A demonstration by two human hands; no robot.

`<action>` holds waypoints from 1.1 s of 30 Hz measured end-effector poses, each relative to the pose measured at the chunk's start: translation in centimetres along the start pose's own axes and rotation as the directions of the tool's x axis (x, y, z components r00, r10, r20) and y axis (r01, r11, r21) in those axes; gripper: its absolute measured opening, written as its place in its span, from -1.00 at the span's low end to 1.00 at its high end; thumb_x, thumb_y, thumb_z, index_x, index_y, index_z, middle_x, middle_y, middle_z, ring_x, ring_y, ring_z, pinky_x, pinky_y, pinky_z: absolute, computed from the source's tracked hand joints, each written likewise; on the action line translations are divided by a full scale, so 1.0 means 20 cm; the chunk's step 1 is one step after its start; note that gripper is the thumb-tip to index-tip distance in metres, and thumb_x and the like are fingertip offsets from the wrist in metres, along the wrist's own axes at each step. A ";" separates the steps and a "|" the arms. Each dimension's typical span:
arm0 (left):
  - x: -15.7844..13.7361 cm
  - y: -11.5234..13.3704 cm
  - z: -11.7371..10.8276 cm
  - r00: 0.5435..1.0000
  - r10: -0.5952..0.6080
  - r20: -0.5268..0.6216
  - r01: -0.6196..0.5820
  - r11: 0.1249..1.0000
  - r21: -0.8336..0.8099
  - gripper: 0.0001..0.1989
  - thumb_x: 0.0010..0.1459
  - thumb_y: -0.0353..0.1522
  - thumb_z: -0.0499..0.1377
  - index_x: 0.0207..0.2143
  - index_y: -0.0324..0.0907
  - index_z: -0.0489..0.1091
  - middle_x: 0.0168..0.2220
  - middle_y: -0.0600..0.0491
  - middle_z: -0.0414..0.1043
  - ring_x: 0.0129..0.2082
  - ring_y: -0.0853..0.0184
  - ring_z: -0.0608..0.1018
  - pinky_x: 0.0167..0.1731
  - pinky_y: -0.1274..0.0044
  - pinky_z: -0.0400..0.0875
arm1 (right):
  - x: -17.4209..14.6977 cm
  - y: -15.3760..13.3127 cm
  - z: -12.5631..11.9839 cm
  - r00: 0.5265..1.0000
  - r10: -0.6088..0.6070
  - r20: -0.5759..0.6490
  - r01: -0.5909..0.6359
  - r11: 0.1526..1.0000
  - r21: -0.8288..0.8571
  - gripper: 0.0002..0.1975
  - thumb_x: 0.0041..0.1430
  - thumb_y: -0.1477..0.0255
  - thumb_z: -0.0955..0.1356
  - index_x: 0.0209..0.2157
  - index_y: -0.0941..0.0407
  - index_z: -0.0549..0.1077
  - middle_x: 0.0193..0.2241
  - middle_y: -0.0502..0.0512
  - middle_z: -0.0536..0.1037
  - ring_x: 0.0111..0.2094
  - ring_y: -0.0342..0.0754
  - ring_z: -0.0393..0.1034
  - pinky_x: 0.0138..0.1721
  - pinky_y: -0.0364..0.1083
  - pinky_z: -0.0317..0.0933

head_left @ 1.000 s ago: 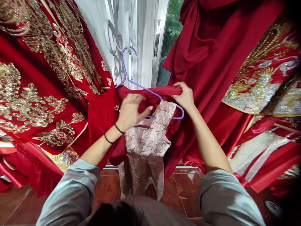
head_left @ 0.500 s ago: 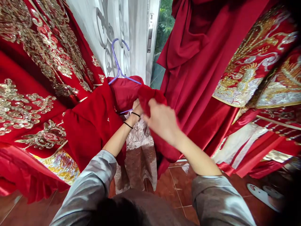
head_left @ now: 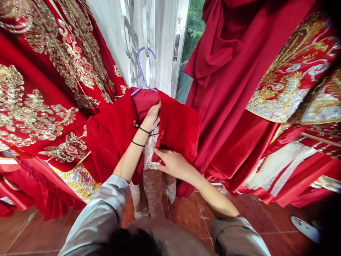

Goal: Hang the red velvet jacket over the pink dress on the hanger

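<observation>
Red jacket partly covers pink dress, embroidered red garments alongside.

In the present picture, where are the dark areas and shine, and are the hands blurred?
Head view, lower right: blackness partly hides a white object; head view, right side: sheen on red satin; head view, centre: left hand and right hand look fairly sharp.
</observation>
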State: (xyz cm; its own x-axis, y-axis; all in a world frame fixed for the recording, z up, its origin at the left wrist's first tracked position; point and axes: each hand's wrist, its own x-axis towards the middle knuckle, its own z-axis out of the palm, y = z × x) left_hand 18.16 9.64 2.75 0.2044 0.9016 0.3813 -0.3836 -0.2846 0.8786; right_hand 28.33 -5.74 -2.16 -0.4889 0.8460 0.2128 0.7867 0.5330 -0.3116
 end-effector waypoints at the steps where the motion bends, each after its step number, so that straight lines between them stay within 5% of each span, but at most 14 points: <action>1: -0.03 0.02 0.00 1.000 0.024 0.007 -0.024 1.000 0.005 -0.58 0.22 -0.03 0.12 -0.34 -0.23 0.44 -0.39 0.00 0.52 -0.28 0.29 0.58 -0.18 0.48 0.46 | -0.01 0.08 -0.01 0.997 -0.013 -0.074 0.025 0.986 0.162 -0.45 0.21 0.35 0.36 0.23 0.10 0.30 -0.18 0.15 0.62 -0.23 0.01 0.53 -0.25 -0.07 0.40; 3: -0.10 0.05 -0.01 0.994 0.105 0.043 -0.109 0.987 0.114 -0.57 0.20 -0.01 0.15 -0.35 -0.23 0.45 -0.39 0.02 0.51 -0.28 0.30 0.57 -0.20 0.50 0.44 | -0.03 0.28 -0.04 0.893 0.127 -0.431 0.053 0.923 0.381 -0.55 0.29 0.28 0.26 0.17 0.09 0.37 -0.29 0.08 0.62 -0.31 -0.07 0.52 -0.21 -0.07 0.40; 5: -0.15 0.07 -0.02 0.979 0.193 0.072 -0.205 0.933 0.296 -0.63 0.10 -0.06 0.28 -0.40 -0.22 0.44 -0.45 0.07 0.46 -0.35 0.34 0.52 -0.29 0.55 0.40 | -0.02 0.49 -0.09 0.590 0.300 -0.750 0.032 0.919 0.393 -0.56 0.23 0.25 0.30 0.08 0.14 0.42 -0.23 0.12 0.60 -0.23 -0.04 0.50 -0.14 -0.04 0.39; 6: -0.17 0.07 -0.02 0.973 0.220 0.067 -0.229 0.901 0.368 -0.64 0.06 -0.10 0.33 -0.48 -0.22 0.41 -0.52 0.11 0.40 -0.44 0.39 0.47 -0.37 0.58 0.36 | -0.01 0.58 -0.11 0.520 0.312 -0.795 0.003 0.930 0.367 -0.53 0.14 0.22 0.36 0.04 0.16 0.44 -0.19 0.15 0.58 -0.17 0.00 0.48 -0.11 -0.01 0.37; 10: -0.15 0.08 -0.06 0.981 0.194 -0.009 -0.184 0.942 0.281 -0.50 0.09 -0.07 0.28 -0.65 -0.19 0.19 -0.68 0.20 0.15 -0.64 0.50 0.23 -0.57 0.60 0.17 | 0.05 0.80 -0.21 0.635 0.346 -0.691 -0.012 0.898 0.439 -0.63 0.11 0.12 0.34 -0.38 0.19 0.49 -0.46 0.07 0.50 -0.40 -0.04 0.39 -0.27 -0.03 0.34; 14: -0.08 0.10 -0.08 0.991 0.124 0.045 -0.130 0.979 0.157 -0.53 0.07 -0.02 0.27 -0.58 -0.21 0.29 -0.65 0.18 0.22 -0.62 0.48 0.28 -0.57 0.60 0.18 | 0.13 0.82 -0.26 0.370 0.446 -0.815 0.145 0.839 0.524 -0.56 0.03 0.02 0.37 -0.39 0.16 0.43 -0.49 0.01 0.43 -0.43 -0.12 0.33 -0.34 -0.12 0.30; 16: -0.07 0.09 -0.08 0.992 0.113 0.063 -0.124 0.968 0.217 -0.49 0.04 -0.02 0.29 -0.64 -0.20 0.23 -0.68 0.19 0.15 -0.65 0.51 0.21 -0.62 0.62 0.07 | 0.15 0.81 -0.20 0.438 0.529 -0.727 0.106 0.772 0.626 -0.47 -0.04 -0.10 0.37 -0.49 0.13 0.36 -0.55 0.01 0.40 -0.43 -0.10 0.34 -0.37 -0.10 0.32; 19: -0.09 0.07 -0.09 0.980 0.188 0.066 -0.200 0.932 0.301 -0.44 0.01 -0.04 0.32 -0.69 -0.19 0.11 -0.70 0.23 -0.01 -0.67 0.56 0.05 -0.65 0.61 -0.12 | 0.11 0.81 0.02 0.745 0.560 -0.363 -0.047 0.587 0.808 -0.34 0.00 -0.26 0.24 -0.50 0.11 0.40 -0.51 0.13 0.51 -0.36 0.00 0.46 -0.30 -0.02 0.42; 20: -0.09 0.06 -0.10 0.974 0.217 0.072 -0.229 0.921 0.315 -0.43 0.01 -0.03 0.32 -0.69 -0.19 0.11 -0.70 0.23 -0.04 -0.67 0.56 0.02 -0.65 0.61 -0.15 | 0.08 0.82 0.09 0.808 0.535 -0.248 -0.083 0.520 0.850 -0.30 0.00 -0.30 0.20 -0.43 0.10 0.45 -0.42 0.17 0.57 -0.29 0.04 0.50 -0.23 0.01 0.44; 23: -0.11 0.06 -0.11 0.959 0.267 0.095 -0.283 0.914 0.289 -0.44 0.01 0.02 0.30 -0.66 -0.20 0.17 -0.69 0.22 0.00 -0.66 0.55 0.03 -0.65 0.59 -0.15 | -0.07 0.86 0.22 0.879 0.473 -0.057 -0.158 0.404 0.901 -0.22 -0.21 -0.33 0.32 -0.21 0.04 0.51 -0.14 0.21 0.60 -0.07 0.08 0.51 -0.01 0.04 0.41; 25: -0.10 0.06 -0.10 0.952 0.293 0.085 -0.305 0.916 0.260 -0.44 -0.01 0.05 0.29 -0.64 -0.20 0.19 -0.68 0.22 0.02 -0.66 0.55 0.05 -0.65 0.59 -0.13 | -0.19 0.87 0.20 0.910 0.414 0.013 -0.215 0.446 0.869 -0.20 -0.36 -0.15 0.50 -0.12 0.08 0.50 -0.06 0.22 0.58 -0.02 0.13 0.49 0.06 0.07 0.38; 28: -0.09 0.06 -0.09 0.950 0.312 0.024 -0.307 0.917 0.253 -0.44 -0.02 0.05 0.30 -0.64 -0.20 0.20 -0.69 0.22 0.04 -0.67 0.54 0.07 -0.65 0.59 -0.10 | -0.35 0.79 0.07 0.934 0.356 0.024 -0.251 0.608 0.753 -0.33 -0.25 0.11 0.55 -0.09 0.17 0.51 -0.08 0.23 0.59 -0.05 0.14 0.50 0.05 0.10 0.38; 30: -0.08 0.06 -0.08 0.951 0.309 -0.024 -0.295 0.927 0.233 -0.46 -0.02 0.03 0.32 -0.63 -0.21 0.23 -0.68 0.21 0.10 -0.67 0.54 0.11 -0.65 0.60 -0.05 | -0.43 0.71 0.01 0.831 0.490 -0.265 -0.206 0.712 0.671 -0.49 -0.11 0.15 0.51 -0.17 0.19 0.54 -0.19 0.20 0.62 -0.17 0.10 0.52 -0.04 0.08 0.41; 33: -0.07 0.05 -0.08 0.958 0.283 -0.051 -0.270 0.946 0.181 -0.48 -0.02 0.02 0.32 -0.60 -0.22 0.27 -0.66 0.19 0.19 -0.65 0.53 0.19 -0.64 0.62 0.04 | -0.48 0.63 0.09 0.365 0.643 -0.673 -0.138 0.752 0.644 -0.56 -0.09 0.14 0.49 -0.25 0.16 0.51 -0.35 0.13 0.59 -0.36 0.02 0.49 -0.26 0.01 0.43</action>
State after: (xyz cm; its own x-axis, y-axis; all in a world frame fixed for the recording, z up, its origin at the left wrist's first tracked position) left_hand 16.03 8.69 2.70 0.0411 0.7993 0.5995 -0.2554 -0.5717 0.7797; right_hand 42.23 -7.20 -9.87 0.5814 0.6415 0.5004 0.4164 0.2937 -0.8604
